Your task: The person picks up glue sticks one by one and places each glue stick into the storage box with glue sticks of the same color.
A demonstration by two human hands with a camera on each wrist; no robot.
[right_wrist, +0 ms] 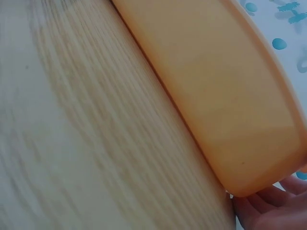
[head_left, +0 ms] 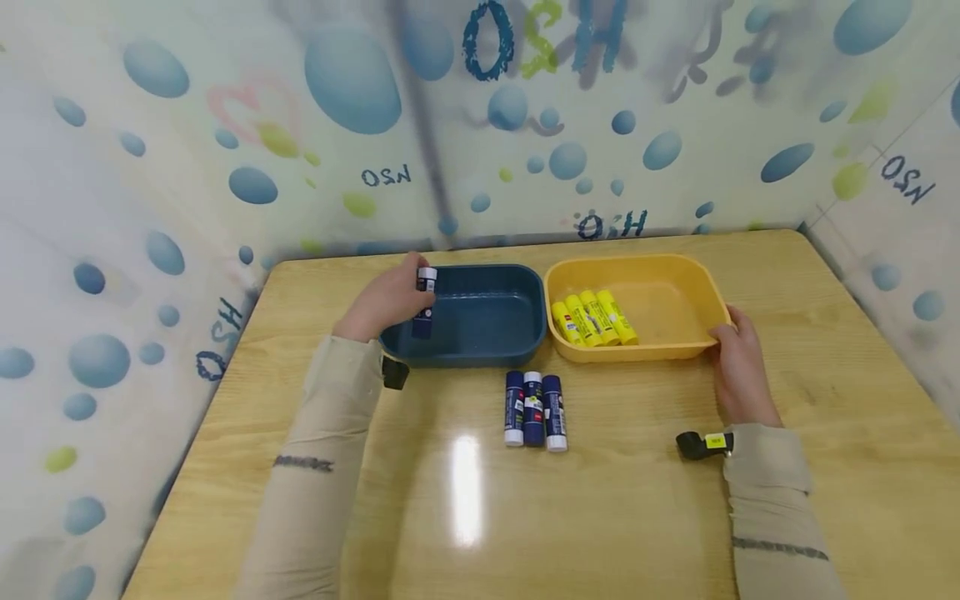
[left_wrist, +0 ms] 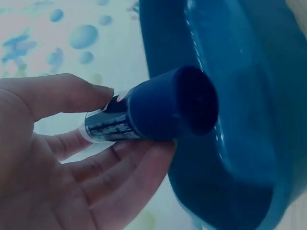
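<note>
My left hand (head_left: 386, 302) pinches a navy glue stick (head_left: 423, 312) between thumb and fingers, over the left end of the blue tray (head_left: 491, 360). In the left wrist view the glue stick (left_wrist: 158, 108) points its dark blue end toward the blue tray (left_wrist: 230, 96). At the right front corner of the yellow tray (head_left: 637, 354), my right hand (head_left: 742, 367) grips the rim with the thumb on top. The right wrist view shows its fingers (right_wrist: 273, 201) against the yellow tray's outer corner (right_wrist: 230, 120). Several yellow glue sticks (head_left: 592, 318) lie side by side in the yellow tray's left part.
Three navy glue sticks (head_left: 533, 408) lie in a row on the wooden table (head_left: 600, 517), in front of where the trays meet. Behind the table stands a wall (head_left: 465, 150) with blue and green spots. A bright reflection crosses the tabletop.
</note>
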